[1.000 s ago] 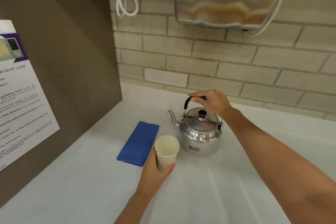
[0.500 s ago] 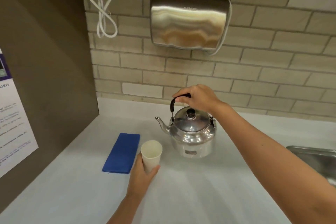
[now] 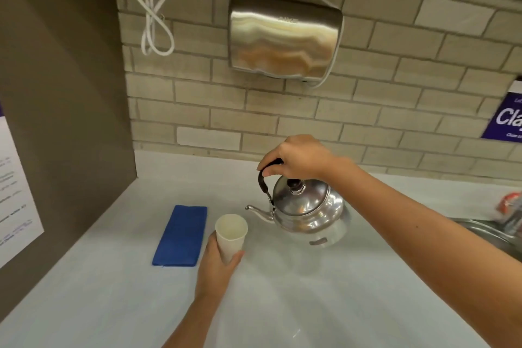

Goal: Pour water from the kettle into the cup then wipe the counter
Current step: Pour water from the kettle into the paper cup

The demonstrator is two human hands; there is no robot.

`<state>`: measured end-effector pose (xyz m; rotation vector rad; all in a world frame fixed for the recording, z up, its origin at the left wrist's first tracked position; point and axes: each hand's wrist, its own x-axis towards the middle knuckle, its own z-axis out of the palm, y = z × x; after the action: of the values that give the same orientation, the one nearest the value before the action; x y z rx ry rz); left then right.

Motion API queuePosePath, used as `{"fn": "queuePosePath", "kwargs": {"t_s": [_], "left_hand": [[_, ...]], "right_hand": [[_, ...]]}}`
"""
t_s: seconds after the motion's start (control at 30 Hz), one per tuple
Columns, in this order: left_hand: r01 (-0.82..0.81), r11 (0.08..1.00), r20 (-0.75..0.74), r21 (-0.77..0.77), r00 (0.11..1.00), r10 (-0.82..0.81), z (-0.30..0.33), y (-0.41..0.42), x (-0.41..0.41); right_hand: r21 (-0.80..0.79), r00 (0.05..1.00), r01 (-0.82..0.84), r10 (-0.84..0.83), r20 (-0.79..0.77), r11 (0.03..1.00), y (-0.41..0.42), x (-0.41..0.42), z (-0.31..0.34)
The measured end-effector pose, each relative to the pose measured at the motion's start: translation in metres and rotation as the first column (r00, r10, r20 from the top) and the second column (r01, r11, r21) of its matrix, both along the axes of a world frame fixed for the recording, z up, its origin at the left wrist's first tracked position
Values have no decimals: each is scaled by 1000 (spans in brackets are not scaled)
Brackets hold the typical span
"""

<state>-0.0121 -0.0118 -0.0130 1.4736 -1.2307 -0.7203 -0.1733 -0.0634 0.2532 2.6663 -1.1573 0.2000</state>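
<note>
At the centre of the frame the right hand (image 3: pixel 300 159) gripped the black handle of the steel kettle (image 3: pixel 306 210), tilted with its spout toward the paper cup (image 3: pixel 231 233). The left hand (image 3: pixel 217 265) wrapped that cup, just right of the folded blue cloth (image 3: pixel 180 236) on the white counter (image 3: pixel 113 291)

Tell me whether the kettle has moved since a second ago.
Yes. The kettle has tipped spout-down toward the cup, and its base looks lifted off the counter; earlier it sat upright. The right hand grips its handle.
</note>
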Motion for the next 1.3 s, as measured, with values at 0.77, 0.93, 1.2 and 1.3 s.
{"fn": "queuePosePath", "kwargs": {"t_s": [0.77, 0.93, 1.2, 1.3], "left_hand": [[21, 999, -14, 42, 1000, -21, 0, -2, 1], [20, 999, -25, 34, 1000, -19, 0, -2, 1], [9, 1000, -26, 29, 1000, -9, 0, -2, 1], [8, 999, -25, 31, 1000, -7, 0, -2, 0]], "right_hand": [[-12, 980, -47, 44, -193, 999, 9, 26, -1], [5, 976, -48, 48, -214, 999, 9, 29, 1], [-9, 971, -46, 43, -235, 999, 10, 28, 6], [-1, 974, -38, 37, -226, 999, 11, 26, 7]]}}
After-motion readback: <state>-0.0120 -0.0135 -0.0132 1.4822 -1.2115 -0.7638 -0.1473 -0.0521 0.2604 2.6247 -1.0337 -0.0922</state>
